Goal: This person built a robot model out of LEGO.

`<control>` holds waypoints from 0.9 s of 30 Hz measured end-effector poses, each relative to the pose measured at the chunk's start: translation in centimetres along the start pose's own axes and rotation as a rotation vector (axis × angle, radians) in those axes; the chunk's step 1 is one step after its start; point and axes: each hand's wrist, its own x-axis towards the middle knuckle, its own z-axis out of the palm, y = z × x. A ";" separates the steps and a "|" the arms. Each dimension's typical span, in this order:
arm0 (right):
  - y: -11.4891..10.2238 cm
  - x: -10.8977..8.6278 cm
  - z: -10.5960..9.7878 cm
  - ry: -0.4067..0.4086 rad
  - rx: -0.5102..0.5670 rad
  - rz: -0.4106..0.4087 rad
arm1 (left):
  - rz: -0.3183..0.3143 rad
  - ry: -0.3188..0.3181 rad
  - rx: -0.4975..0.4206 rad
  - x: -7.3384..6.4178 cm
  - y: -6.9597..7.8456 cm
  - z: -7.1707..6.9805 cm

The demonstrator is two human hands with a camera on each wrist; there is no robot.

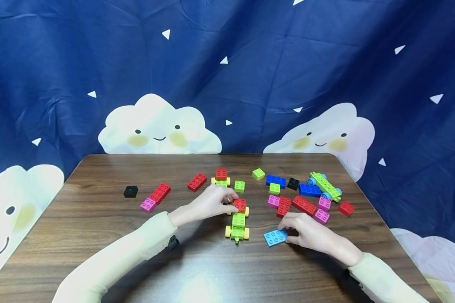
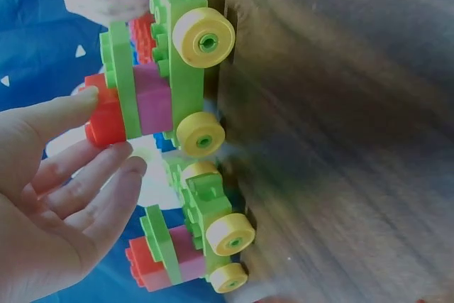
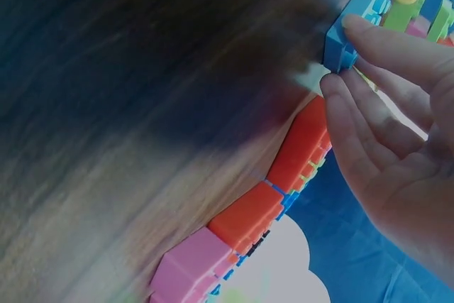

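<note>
In the head view, my left hand (image 1: 215, 202) pinches a red brick (image 1: 240, 205) on top of a green toy car (image 1: 237, 231) with yellow wheels. From the left wrist, the thumb lies on that red brick, which sits above a long green brick (image 2: 126, 79) and a pink brick (image 2: 153, 97) on the car base. My right hand (image 1: 311, 232) pinches one end of a light blue brick (image 1: 275, 237), low at the tabletop to the right of the car. Thumb and fingertips meet at its corner in the right wrist view.
A second, similar toy car (image 1: 221, 181) stands behind the left hand. Red, pink, blue, green and black bricks lie behind the right hand, with a green base on blue wheels (image 1: 325, 186). To the left are a black brick (image 1: 130, 191), red bricks and a pink one (image 1: 148, 205).
</note>
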 end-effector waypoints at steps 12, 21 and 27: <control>-0.7 0.2 0.7 -0.024 0.042 -0.003 | -0.053 -0.034 0.023 2.4 0.6 0.0; -1.4 0.5 1.4 -0.001 0.052 -0.074 | -0.107 -0.053 0.063 3.8 0.7 0.2; -2.1 0.7 1.9 -0.005 0.066 -0.090 | -0.105 -0.056 0.090 4.5 1.3 0.4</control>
